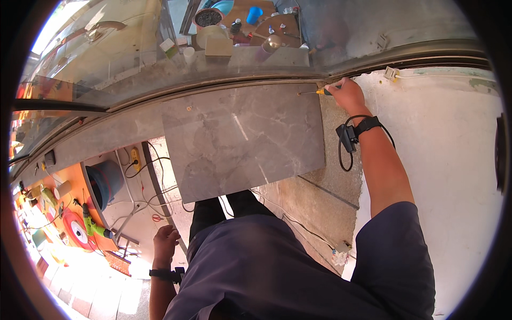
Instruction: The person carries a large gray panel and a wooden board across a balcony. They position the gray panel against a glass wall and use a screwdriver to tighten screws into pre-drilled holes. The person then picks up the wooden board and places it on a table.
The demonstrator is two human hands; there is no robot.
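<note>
My right hand is closed around the yellow and dark handle of a screwdriver. Its thin shaft points left, and the tip is at a small mark near the far right corner of a grey marbled slab. Whether the tip touches the slab I cannot tell. The slab lies in front of me below the window frame. A second small mark shows near its far left corner. Down at my left side hangs my left hand, fingers curled, with nothing visible in it, apart from the slab.
Beyond the glass stand a blue cup, bottles and a planter. At left are a dark bucket, a green power drill on an orange board, and loose cables. A white wall bounds the right.
</note>
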